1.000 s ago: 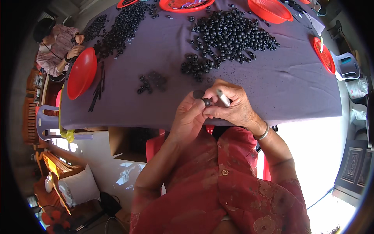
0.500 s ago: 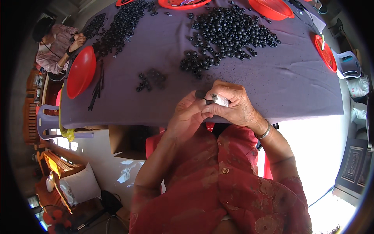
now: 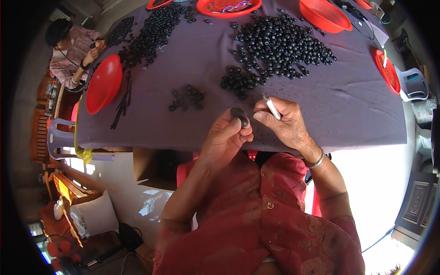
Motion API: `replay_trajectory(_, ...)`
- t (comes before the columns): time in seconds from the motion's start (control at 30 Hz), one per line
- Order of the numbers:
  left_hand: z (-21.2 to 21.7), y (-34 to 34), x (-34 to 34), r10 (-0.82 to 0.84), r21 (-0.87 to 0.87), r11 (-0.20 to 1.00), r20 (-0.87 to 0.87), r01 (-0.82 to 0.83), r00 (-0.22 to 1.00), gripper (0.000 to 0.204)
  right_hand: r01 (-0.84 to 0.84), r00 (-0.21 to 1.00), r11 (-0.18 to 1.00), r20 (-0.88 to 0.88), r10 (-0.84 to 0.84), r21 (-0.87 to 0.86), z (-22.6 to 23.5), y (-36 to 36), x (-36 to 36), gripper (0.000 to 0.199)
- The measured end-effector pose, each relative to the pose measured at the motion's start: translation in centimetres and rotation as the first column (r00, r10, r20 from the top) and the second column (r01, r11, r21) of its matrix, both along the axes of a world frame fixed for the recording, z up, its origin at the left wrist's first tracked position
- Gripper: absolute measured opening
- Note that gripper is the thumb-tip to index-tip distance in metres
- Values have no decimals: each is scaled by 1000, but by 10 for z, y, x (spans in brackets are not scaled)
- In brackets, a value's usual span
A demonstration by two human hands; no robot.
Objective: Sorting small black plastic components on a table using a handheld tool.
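Note:
My left hand pinches a small round black part between thumb and fingertips, just above the near edge of the table. My right hand sits close beside it, apart from it, and grips a thin silver tool whose tip points up and away. A bangle circles my right wrist. Beyond my hands lies a big heap of the same black parts on the dark purple tablecloth, with a small cluster to the left.
A red bowl stands at the table's left end, with black sticks next to it. More red bowls and a red plate line the far and right edges. Another person sits at the far left.
My two hands have drawn apart: the right hand with the silver tool moved right, away from the black part that the left hand holds up.

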State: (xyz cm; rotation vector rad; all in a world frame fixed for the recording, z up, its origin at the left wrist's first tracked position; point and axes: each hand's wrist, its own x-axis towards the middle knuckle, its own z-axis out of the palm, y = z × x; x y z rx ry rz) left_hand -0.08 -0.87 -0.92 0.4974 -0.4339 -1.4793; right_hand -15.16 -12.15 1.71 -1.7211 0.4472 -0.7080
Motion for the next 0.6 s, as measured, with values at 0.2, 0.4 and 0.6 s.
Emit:
replay_trajectory(0.2,1,0,8,62,-29,998,-4,-62,998,10,79,982,889,-120,-148,-451,11,7,1,19)
replay_trajectory(0.4,-1,1,8,128,-21,991,-23,-128,992,5,4,995,833,-80,-57,-553,18,15,4,23)
replay_trajectory(0.6,-3,1,8,123,-36,992,-28,-124,992,6,59,994,795,-42,-106,-604,12,18,8,25)
